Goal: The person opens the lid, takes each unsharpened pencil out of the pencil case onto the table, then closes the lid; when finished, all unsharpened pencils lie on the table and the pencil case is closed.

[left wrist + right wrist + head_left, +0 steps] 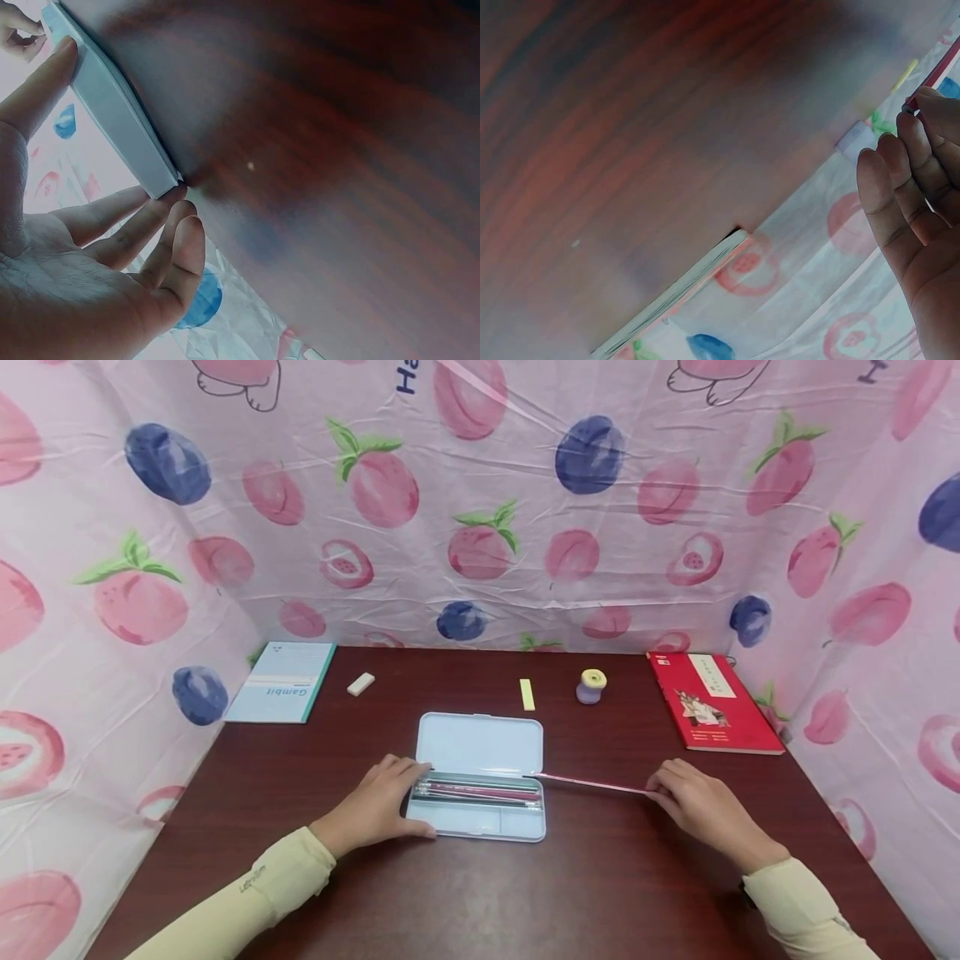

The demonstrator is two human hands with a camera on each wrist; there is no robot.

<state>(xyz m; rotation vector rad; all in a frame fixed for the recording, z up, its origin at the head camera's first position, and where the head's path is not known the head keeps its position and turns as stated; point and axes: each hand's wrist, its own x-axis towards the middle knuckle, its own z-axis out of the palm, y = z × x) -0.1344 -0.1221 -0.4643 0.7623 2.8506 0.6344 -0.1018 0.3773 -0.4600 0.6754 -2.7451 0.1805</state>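
Left hand (378,806) at 9 o'clock of open pencil case (480,743), fingers spread and relaxed against its edge. Right hand (693,806) at 3 o'clock, pinching pink pencil (588,783), tip over case's right rim. Hands well apart. Pencils (476,793) inside.

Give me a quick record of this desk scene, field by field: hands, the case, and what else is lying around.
left hand: rests on the left end of the pencil case, fingers straight
right hand: pinches one end of a pink pencil
pencil: its far tip reaches the case's right edge
case: open, lid back, several pencils inside
table: dark wood
behind case: eraser, yellow strip, small purple sharpener
far left: blue notebook
far right: red book
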